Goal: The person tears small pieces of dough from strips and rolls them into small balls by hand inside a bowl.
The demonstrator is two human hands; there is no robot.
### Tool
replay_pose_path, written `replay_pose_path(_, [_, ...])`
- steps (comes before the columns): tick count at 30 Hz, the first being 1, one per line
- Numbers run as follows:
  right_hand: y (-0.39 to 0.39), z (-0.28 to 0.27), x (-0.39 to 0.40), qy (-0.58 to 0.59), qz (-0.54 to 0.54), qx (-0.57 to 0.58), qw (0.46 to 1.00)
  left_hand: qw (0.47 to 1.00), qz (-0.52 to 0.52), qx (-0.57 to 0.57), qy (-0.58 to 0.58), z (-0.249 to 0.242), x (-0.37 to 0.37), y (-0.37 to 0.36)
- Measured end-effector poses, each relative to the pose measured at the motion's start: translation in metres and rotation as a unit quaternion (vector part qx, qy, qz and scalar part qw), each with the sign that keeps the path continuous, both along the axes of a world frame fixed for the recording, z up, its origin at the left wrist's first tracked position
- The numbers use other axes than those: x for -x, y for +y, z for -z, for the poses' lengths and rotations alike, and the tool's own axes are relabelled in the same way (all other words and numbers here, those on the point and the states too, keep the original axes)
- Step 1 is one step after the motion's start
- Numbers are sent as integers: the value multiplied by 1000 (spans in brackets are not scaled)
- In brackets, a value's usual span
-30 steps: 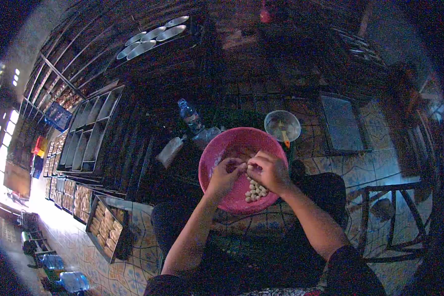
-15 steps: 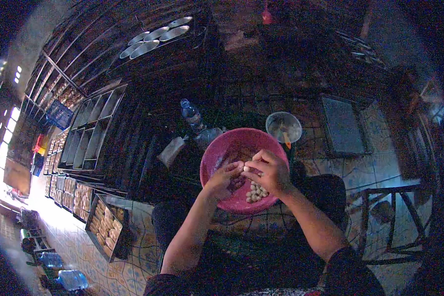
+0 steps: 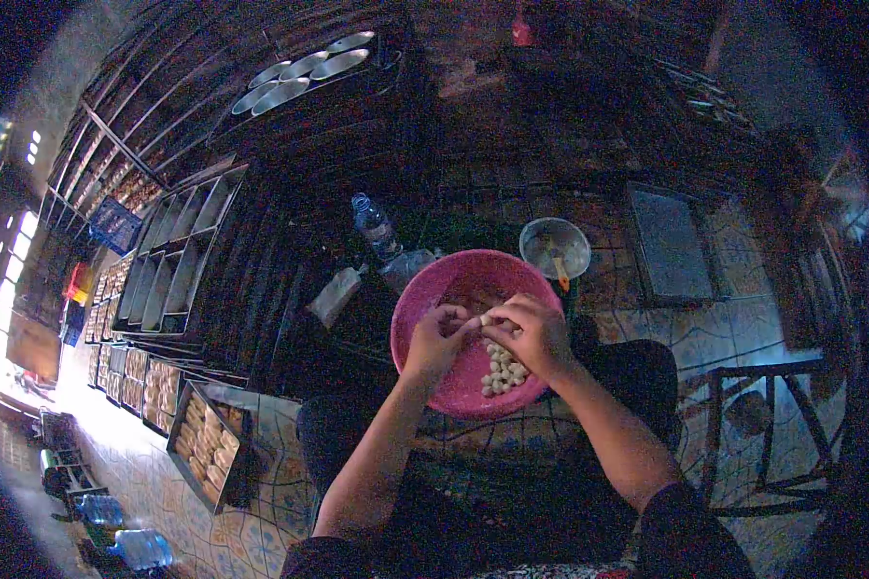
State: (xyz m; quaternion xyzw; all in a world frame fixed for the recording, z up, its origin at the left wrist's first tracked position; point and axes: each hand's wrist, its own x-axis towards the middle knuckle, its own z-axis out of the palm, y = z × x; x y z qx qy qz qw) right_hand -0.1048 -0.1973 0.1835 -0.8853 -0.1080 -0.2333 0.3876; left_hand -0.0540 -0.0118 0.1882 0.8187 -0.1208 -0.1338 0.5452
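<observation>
Both of my hands are over a pink basin [image 3: 417,294], their fingertips nearly meeting above its middle. My right hand [image 3: 541,340] pinches a small pale ball [image 3: 487,319], which looks like dough, between thumb and fingers. My left hand [image 3: 434,340] has its fingers curled and its thumb and forefinger together beside that ball. Whether something else sits in the left pinch is hidden. A cluster of similar pale balls [image 3: 501,374] lies in the basin's lower right, below my right hand. The dark left side of the basin's inside is partly covered by my left hand.
Behind the basin are a metal bowl [image 3: 554,241] with an orange-handled tool [image 3: 562,275], and a plastic bottle [image 3: 375,227]. Trays of bread-like pieces [image 3: 206,444] stand at left, near stacked metal moulds [image 3: 179,251]. A flat tray [image 3: 673,243] and dark metal frame [image 3: 768,439] are at right.
My left hand has turned, its fingers now more curled and raised. My right hand has shifted slightly, the small ball still at its fingertips.
</observation>
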Motion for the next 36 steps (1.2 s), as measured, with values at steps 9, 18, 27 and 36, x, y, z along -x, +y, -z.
replay_pose_path(9, [5, -5, 0, -62, -43, 24, 997, 938, -48, 262, 221, 39, -7, 1])
replay_pose_path(18, [-1, -17, 7, -152, -104, 101, 978, 869, 55, 300, 389, 35, -3, 12])
replay_pose_path(27, [6, -31, 11, -94, -59, 9, 994, 895, 103, 300, 314, 42, -11, 13])
replay_pose_path(36, [-3, -24, 7, -71, -68, 49, 994, 914, 80, 281, 283, 22, -4, 6])
